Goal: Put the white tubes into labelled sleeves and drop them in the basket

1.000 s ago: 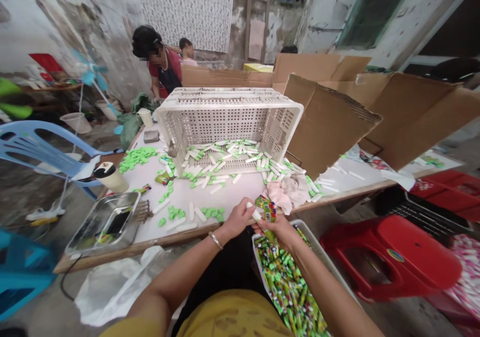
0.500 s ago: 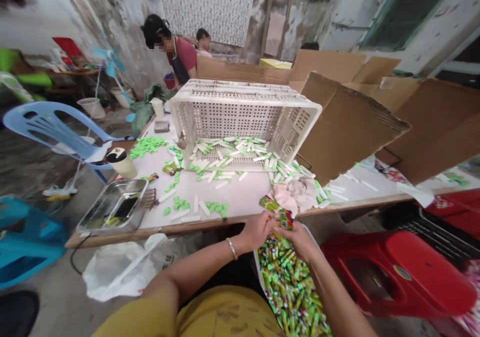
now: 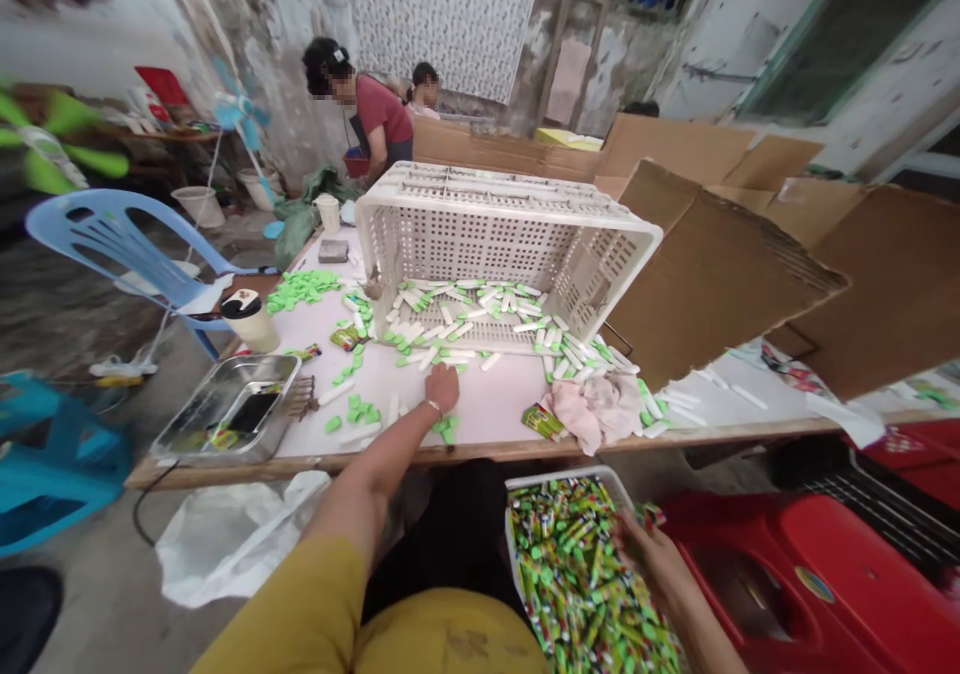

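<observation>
My left hand is stretched over the table, fingers curled downward in front of the white crate. Whatever lies under those fingers is hidden. White sticks with green caps lie just beyond it, and loose green caps are by the wrist. Low on the right, my right hand is at the side of a white tub full of wrapped, green-capped sticks. A small colourful wrapper shows at its fingers, which look closed on it. Green printed wrappers lie at the table edge.
A pink cloth lies beside the wrappers. On the left are a metal tray, a lidded cup and a green cap pile. Cardboard stands right of the crate, a red stool below. A person bends behind the table.
My hands were together over the tub, holding wrappers. The left has moved forward and left to the table; the right has dropped to the tub's right side. Green wrappers remain by the cloth.
</observation>
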`<action>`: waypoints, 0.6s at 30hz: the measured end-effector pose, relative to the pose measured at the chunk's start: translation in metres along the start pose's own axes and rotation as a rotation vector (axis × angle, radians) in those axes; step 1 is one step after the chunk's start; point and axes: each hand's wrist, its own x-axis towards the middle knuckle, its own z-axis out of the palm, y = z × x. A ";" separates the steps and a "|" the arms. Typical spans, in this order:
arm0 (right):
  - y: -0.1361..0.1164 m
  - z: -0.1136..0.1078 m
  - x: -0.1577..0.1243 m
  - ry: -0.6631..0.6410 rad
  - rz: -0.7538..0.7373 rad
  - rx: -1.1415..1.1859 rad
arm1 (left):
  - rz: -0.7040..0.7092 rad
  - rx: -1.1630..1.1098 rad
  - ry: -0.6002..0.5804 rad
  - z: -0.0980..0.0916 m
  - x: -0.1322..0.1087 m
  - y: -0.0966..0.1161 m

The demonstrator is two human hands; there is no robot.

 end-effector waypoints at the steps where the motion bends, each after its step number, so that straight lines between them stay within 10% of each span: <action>1: -0.010 0.014 -0.001 -0.030 0.062 0.125 | -0.023 0.017 0.002 -0.002 0.005 -0.007; 11: -0.074 0.142 0.019 -0.222 -0.013 0.413 | 0.005 -0.017 -0.117 -0.013 -0.014 -0.013; 18: -0.073 0.176 0.031 -0.229 -0.181 0.213 | 0.443 -0.669 -0.163 -0.025 -0.079 0.028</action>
